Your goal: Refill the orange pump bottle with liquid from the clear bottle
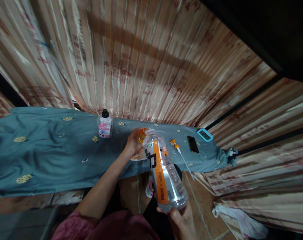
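Note:
My right hand (180,220) grips the base of a large clear plastic bottle (164,173) with an orange and silver label. The bottle is tilted, its neck pointing away from me. Beside that neck, my left hand (135,141) is closed around an orange container (142,133), most of which the fingers and the bottle hide. Below the left hand, an orange-and-white patch (139,156) shows at the cloth; I cannot tell whether it belongs to the same container. To the right lies an orange pump head (176,145) with a long clear tube.
A blue-green patterned cloth (53,150) covers the narrow surface ahead. On it stand a clear bottle with a black cap (105,125), a dark phone (193,144) and a light-blue digital timer (205,134). Striped curtains (141,66) hang close behind and at the right.

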`<act>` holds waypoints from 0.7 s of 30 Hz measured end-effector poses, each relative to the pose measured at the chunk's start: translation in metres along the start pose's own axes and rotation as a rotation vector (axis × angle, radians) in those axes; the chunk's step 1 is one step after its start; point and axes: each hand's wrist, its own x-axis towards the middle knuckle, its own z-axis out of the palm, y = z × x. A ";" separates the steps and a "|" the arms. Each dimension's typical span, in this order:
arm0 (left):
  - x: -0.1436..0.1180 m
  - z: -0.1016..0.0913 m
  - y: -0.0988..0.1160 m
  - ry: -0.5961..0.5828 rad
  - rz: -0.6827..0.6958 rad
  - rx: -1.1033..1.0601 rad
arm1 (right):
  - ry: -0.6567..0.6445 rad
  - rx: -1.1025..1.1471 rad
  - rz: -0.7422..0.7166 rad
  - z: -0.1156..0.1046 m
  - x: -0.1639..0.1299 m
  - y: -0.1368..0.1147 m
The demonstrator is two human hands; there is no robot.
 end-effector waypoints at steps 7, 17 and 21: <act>-0.002 0.006 -0.007 -0.007 -0.003 -0.016 | -0.047 -0.037 -0.012 0.000 0.000 -0.002; -0.002 0.003 -0.005 0.025 0.004 0.000 | 0.008 0.000 -0.009 0.003 -0.001 -0.001; -0.002 0.004 -0.007 0.031 -0.004 -0.031 | 0.002 -0.019 -0.011 0.002 -0.001 -0.001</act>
